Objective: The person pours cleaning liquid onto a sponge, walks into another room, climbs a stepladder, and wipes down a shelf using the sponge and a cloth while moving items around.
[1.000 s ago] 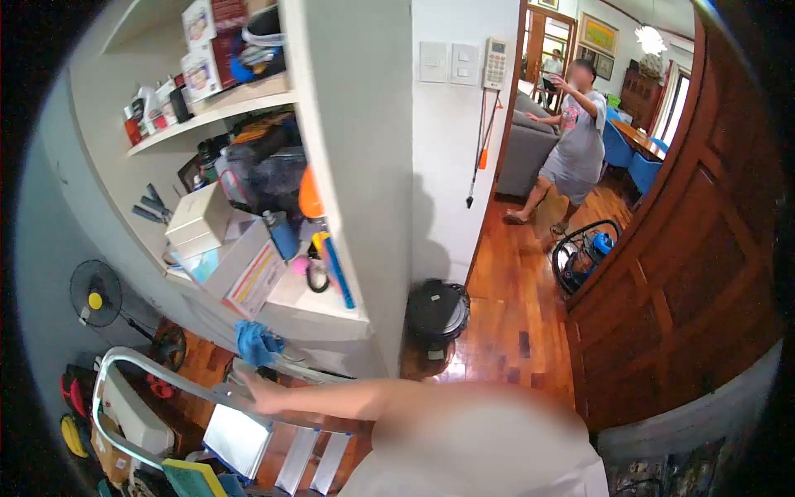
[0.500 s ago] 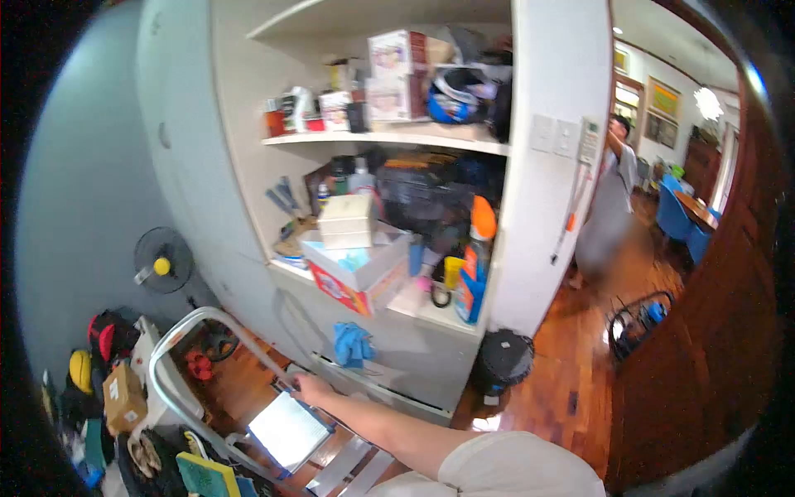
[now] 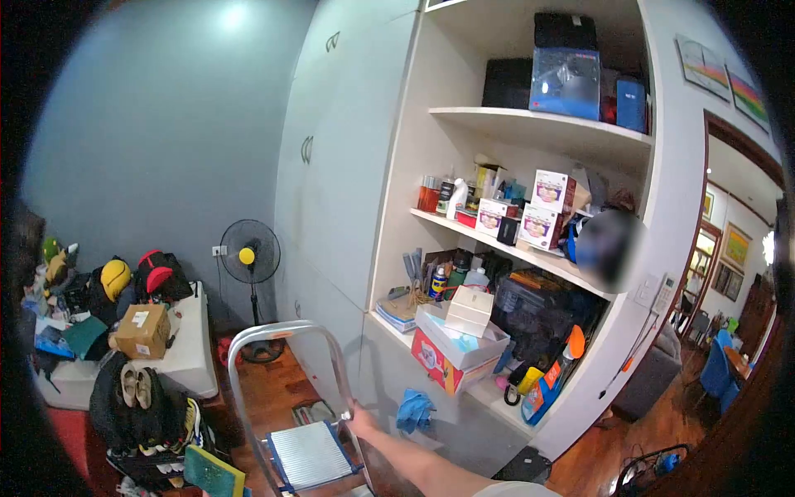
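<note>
My right hand is closed around the right rail of a metal stepladder, beside its upper step. The forearm comes in from the bottom right. The step has a ribbed silver top with blue edges. My left hand is not in view. At the bottom left, a green and yellow pad-like object shows near the ladder's left leg; what holds it up is hidden. Right of my right hand, a blue cloth hangs on the cabinet front.
Open shelves hold boxes, bottles and an orange-capped spray bottle. A fan stands by the wall. Left are a mattress with a carton and bags, and shoes. A doorway and vacuum cleaner are right.
The view has swung left and up, so more shelves and the mattress show. My right hand, near the ladder rail at first, is now on it. The other person has left the view.
</note>
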The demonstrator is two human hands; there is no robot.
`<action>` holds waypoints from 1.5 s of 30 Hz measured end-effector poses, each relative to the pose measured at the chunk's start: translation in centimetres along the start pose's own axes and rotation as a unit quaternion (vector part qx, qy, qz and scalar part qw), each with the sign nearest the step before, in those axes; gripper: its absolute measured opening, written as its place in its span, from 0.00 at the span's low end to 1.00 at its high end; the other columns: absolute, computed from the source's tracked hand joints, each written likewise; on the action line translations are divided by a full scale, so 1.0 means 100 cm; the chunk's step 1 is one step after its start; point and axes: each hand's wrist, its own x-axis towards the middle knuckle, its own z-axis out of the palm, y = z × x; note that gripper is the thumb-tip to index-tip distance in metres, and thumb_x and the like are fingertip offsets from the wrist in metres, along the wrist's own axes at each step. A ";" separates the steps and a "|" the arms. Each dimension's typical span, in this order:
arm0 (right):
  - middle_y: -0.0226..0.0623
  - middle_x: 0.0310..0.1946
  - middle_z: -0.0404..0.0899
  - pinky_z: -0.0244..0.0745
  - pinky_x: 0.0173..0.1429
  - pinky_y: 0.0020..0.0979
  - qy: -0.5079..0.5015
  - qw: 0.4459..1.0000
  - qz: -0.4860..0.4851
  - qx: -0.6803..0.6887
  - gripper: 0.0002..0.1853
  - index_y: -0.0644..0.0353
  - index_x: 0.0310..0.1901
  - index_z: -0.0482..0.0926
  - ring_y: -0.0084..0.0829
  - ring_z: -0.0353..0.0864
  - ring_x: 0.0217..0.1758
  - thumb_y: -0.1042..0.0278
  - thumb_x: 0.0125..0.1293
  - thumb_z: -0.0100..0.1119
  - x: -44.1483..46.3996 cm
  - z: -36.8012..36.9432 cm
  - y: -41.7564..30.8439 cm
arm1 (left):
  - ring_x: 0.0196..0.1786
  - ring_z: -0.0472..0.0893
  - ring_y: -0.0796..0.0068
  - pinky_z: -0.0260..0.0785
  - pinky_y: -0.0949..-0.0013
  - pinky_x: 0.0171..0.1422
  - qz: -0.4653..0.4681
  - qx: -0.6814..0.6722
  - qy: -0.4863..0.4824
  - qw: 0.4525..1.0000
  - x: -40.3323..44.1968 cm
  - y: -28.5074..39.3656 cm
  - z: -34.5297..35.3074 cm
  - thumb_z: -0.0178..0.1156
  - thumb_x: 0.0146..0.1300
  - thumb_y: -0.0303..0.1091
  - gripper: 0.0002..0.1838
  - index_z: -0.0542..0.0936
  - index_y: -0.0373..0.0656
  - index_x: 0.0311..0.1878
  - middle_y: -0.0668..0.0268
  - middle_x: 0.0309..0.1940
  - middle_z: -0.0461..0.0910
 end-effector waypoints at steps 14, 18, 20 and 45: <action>0.48 0.75 0.30 0.43 0.77 0.44 -0.103 0.904 -0.249 0.332 0.63 0.58 0.72 0.23 0.44 0.33 0.78 0.65 0.51 0.70 0.041 -0.105 0.003 | 0.47 0.79 0.63 0.72 0.59 0.50 0.026 -0.016 -0.058 0.998 -0.012 0.050 -0.047 0.47 0.68 0.54 0.24 0.75 0.45 0.56 0.63 0.48 0.80; 0.50 0.71 0.51 0.52 0.73 0.44 0.004 0.887 -0.216 0.409 0.51 0.59 0.73 0.41 0.41 0.50 0.75 0.48 0.59 0.65 0.039 -0.172 -0.071 | 0.50 0.79 0.59 0.71 0.56 0.54 -0.040 -0.105 -0.098 0.989 0.024 0.059 -0.015 0.47 0.69 0.49 0.23 0.73 0.43 0.58 0.61 0.53 0.78; 0.50 0.65 0.62 0.58 0.70 0.42 0.086 0.895 -0.240 0.366 0.43 0.57 0.70 0.51 0.41 0.62 0.69 0.45 0.62 0.61 0.044 -0.194 -0.102 | 0.56 0.78 0.57 0.71 0.54 0.60 -0.082 -0.165 -0.205 0.961 0.044 0.070 0.004 0.46 0.70 0.48 0.25 0.70 0.44 0.63 0.58 0.58 0.75; 0.43 0.29 0.80 0.73 0.41 0.35 -0.021 0.911 -0.297 0.286 0.39 0.61 0.36 0.80 0.37 0.80 0.36 0.23 0.49 0.56 0.092 -0.179 -0.126 | 0.40 0.80 0.54 0.71 0.58 0.45 0.139 0.219 -0.342 0.903 0.240 0.092 0.223 0.52 0.60 0.34 0.10 0.80 0.43 0.41 0.56 0.35 0.80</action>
